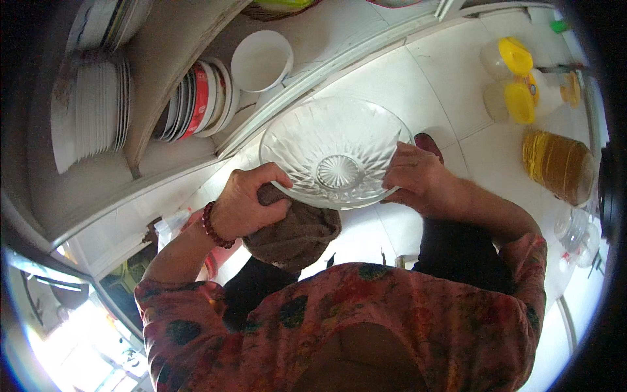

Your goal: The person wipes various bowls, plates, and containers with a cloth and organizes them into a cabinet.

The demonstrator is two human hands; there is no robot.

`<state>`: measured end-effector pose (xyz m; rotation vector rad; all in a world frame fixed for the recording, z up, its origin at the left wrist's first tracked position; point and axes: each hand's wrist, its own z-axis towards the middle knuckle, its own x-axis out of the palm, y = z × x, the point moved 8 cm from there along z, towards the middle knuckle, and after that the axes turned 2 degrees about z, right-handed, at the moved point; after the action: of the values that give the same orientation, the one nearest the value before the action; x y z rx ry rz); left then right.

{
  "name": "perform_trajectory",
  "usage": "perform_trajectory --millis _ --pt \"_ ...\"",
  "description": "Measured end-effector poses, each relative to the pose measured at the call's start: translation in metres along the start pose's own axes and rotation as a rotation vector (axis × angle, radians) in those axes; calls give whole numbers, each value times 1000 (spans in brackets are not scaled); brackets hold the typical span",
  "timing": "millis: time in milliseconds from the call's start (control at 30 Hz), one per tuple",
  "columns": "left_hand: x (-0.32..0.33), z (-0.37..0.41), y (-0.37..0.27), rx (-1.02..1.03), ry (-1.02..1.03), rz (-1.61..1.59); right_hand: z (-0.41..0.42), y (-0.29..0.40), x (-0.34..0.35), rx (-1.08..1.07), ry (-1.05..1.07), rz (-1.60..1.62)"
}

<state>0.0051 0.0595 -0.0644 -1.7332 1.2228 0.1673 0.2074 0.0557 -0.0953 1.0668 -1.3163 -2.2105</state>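
Between my hands is a large clear bowl (pixel 338 147), glass-like, with a cut pattern on its wall and a round starburst base. Its open side faces up toward me. My left hand (pixel 252 198) grips the left part of the rim and also holds a brown cloth (pixel 296 232), which hangs below the bowl. On the opposite side, my right hand (pixel 416 179) has its fingers curled over the rim. A red bead bracelet (pixel 215 225) circles my left wrist.
A shelf (pixel 196 161) at left holds stacked white plates (pixel 95 110), stacked bowls or dishes (pixel 198 100) and a white bowl (pixel 262 61). On the tiled floor (pixel 436 98) at right stand yellow-lidded containers (pixel 519 103) and a large jug of amber liquid (pixel 556 166).
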Motion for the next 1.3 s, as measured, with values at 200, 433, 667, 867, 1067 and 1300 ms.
perform_trajectory --millis 200,433,667,867,1067,1300 --pt "-2 -54 13 -122 -10 -234 20 11 14 111 151 104" --pt "-19 -176 39 -41 -527 -244 88 86 44 -195 262 -16" --pt "-32 -378 96 29 -1227 -576 193 184 110 -297 345 176" --pt "33 -560 136 414 -1853 -923 253 249 229 163 519 1148" --pt "92 -629 145 56 -2142 -690 284 276 353 500 680 1491" --pt "102 -655 121 -794 -1921 -12 284 288 415 715 528 1733"
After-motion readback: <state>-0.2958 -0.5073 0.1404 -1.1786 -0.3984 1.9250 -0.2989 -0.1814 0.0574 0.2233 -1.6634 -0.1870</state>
